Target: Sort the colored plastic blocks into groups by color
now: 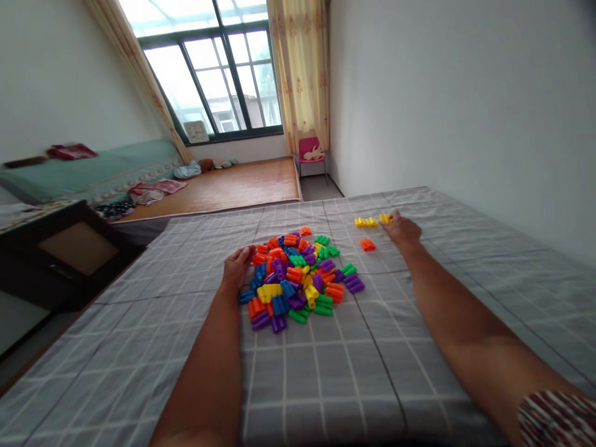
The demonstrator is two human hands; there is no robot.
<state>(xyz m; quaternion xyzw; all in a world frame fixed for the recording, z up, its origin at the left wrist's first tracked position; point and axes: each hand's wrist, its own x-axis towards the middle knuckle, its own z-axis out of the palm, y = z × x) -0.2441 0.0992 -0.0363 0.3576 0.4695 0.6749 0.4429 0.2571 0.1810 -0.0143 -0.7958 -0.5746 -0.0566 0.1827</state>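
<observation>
A heap of plastic building blocks (298,273) in orange, purple, blue, green and yellow lies on a grey checked cloth (321,372). At the heap's left edge rests my left hand (237,267), fingers stretched out beside the orange and blue blocks, and it does not appear to hold any. My right hand (404,230) reaches far to the right, its fingertips closed on a yellow block (385,218) at cloth level. Just left of that block sits a short row of yellow blocks (365,222). A single orange block (367,244) lies in front of the row.
The white wall (460,112) runs along the cloth's right side. Beyond the far edge stand a bed with a brown mat (246,180) and a pink chair (309,149). A dark cabinet (74,261) is at the left.
</observation>
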